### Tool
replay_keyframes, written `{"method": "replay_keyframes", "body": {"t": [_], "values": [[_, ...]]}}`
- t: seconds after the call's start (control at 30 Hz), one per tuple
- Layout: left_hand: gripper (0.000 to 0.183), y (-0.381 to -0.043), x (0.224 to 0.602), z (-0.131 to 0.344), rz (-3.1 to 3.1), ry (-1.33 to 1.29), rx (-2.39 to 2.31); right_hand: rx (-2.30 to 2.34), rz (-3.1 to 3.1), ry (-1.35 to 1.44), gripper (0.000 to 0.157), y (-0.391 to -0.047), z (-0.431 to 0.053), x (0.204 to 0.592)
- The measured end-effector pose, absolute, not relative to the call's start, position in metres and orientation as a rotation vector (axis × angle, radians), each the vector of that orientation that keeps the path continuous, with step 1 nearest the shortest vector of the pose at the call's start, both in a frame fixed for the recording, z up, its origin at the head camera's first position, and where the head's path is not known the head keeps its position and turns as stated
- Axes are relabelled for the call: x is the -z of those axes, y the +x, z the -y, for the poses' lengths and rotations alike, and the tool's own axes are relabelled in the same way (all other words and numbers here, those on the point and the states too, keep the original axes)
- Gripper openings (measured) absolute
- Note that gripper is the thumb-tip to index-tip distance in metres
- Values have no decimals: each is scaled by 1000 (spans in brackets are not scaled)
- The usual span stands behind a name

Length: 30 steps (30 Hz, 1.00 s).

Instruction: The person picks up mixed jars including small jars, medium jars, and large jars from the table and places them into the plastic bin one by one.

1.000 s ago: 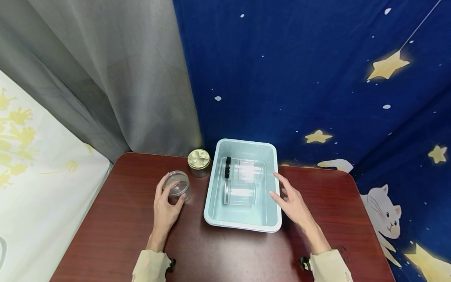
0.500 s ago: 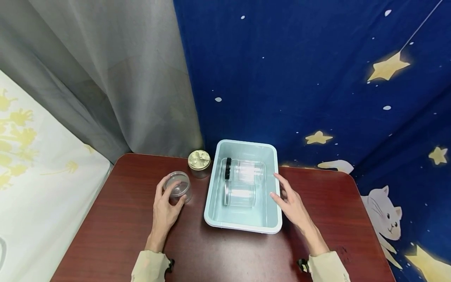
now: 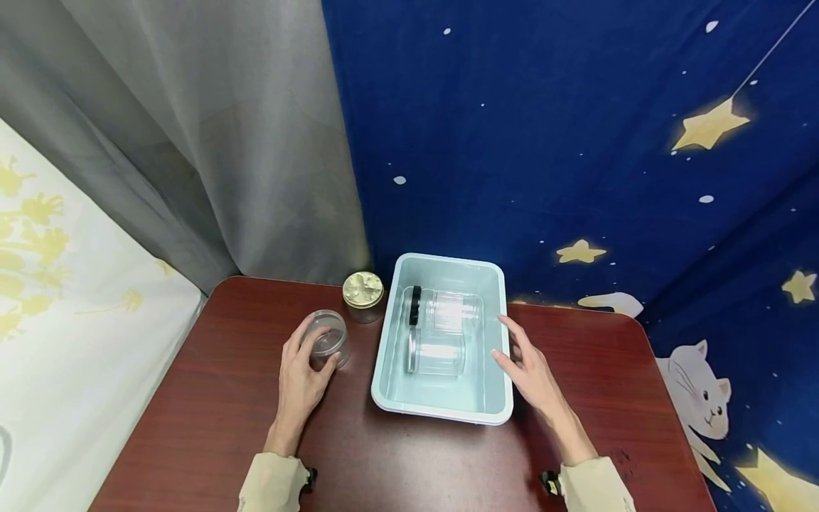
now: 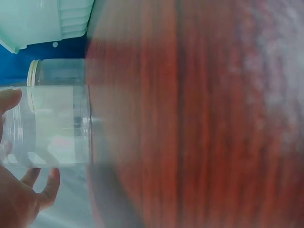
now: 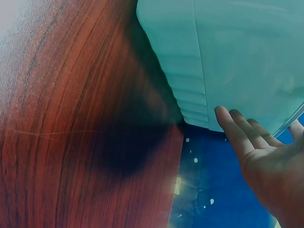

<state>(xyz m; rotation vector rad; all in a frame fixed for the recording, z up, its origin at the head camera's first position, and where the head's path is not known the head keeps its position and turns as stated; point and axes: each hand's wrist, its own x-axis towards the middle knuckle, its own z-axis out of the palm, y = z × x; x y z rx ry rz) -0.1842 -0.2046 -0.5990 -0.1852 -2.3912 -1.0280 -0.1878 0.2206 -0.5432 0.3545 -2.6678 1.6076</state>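
Observation:
My left hand (image 3: 299, 384) holds a clear round jar (image 3: 333, 340) at the table's left side, thumb and fingers curled around its upper part. The left wrist view shows the jar's clear wall (image 4: 54, 126), its base close to the table. My right hand (image 3: 532, 373) is at the right rim of a light blue plastic bin (image 3: 441, 412), thumb and index fingertip over the rim. From the right wrist, nearly straight fingers (image 5: 237, 130) lie along the bin's outer wall. Inside the bin, a black-lidded clear jar (image 3: 448, 311) and a silver-lidded clear jar (image 3: 441, 355) lie on their sides.
Between the held jar and the bin's far left corner stands a clear jar with a gold lid (image 3: 362, 290). The bin sits on a reddish-brown wooden table (image 3: 416, 469). Grey (image 3: 269, 142) and blue star-patterned curtains (image 3: 525, 142) hang behind the far edge.

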Motion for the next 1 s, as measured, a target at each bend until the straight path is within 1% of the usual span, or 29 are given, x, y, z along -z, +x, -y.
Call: {"method": "replay_keyframes", "body": {"t": [0.47,0.67,0.73,0.87,1.0], "values": [[53,-184,595,201,2333,-166,1077,-1624,2640,372,63,-187,-220,545],[52,-182,588,199,2326,-128,1071,-1672,2631,384,63,-180,-214,526],[52,-181,586,199,2328,-103,1076,-1668,2632,378,63,-180,-215,528],[52,-180,583,198,2330,-65,1112,-1681,2616,379,64,-186,-222,548],[50,-179,582,199,2315,-61,1162,-1708,2597,401,64,-186,-219,545]]}}
